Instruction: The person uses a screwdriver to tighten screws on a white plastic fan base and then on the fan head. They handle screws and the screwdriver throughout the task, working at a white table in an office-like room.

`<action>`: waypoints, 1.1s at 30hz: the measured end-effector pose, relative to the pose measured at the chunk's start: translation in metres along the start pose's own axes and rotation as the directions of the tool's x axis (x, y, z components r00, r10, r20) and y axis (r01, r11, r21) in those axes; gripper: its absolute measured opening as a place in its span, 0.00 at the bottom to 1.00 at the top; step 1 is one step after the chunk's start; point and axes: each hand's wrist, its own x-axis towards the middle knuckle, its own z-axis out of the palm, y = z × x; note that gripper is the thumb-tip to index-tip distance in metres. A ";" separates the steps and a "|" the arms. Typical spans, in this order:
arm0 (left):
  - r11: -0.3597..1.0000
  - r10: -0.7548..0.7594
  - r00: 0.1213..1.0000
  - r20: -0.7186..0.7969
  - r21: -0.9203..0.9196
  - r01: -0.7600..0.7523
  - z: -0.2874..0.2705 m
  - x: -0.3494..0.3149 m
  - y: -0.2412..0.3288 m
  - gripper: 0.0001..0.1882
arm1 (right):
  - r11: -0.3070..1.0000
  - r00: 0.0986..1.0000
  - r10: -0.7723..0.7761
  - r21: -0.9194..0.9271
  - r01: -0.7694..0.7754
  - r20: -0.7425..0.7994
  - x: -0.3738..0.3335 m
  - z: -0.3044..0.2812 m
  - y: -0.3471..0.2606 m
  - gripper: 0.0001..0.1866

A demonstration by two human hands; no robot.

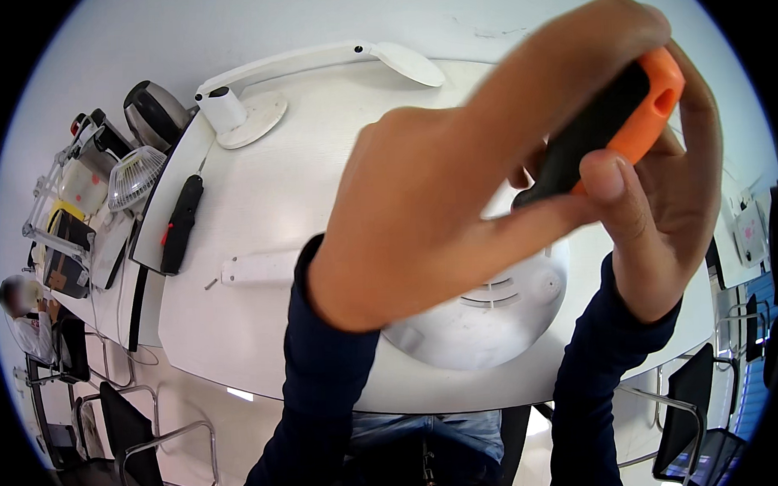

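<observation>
High up in front of me, my left hand [430, 199] is closed round an orange-and-black handheld case [634, 132] with a rounded orange end and a hole in it; its exact kind is not clear. My right hand [663, 225] also grips the case, thumb near its orange edge and fingers curled behind it. Below the hands a round white slotted base [495, 325] lies on the white table [242, 197], partly hidden by my left arm. Left of my left wrist is a white bar [257, 269] with small screws or holes. A black cordless screwdriver [184, 224] rests near the table's left edge.
A white desk lamp [248, 119] with a long folding arm stands at the back. A small screw [210, 284] lies beside the white bar. To the left, a side table holds a kettle [155, 110] and a wire basket [136, 177]. Chairs [138, 432] stand around; a person [32, 324] sits far left.
</observation>
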 end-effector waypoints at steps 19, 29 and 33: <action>0.999 -0.050 0.999 -0.012 -0.003 0.050 -0.008 -0.004 0.000 0.33 | 0.991 0.994 -0.104 -0.085 0.101 -0.033 -0.003 0.001 0.005 0.35; 0.999 -0.002 0.998 -0.063 -0.032 0.000 -0.001 -0.007 -0.001 0.33 | 0.982 0.993 -0.111 -0.146 0.117 0.050 -0.002 -0.003 0.003 0.37; 0.993 -0.044 0.997 -0.068 -0.110 0.036 -0.004 -0.005 -0.002 0.34 | 0.982 0.991 -0.130 -0.132 0.133 0.032 0.000 -0.003 0.004 0.36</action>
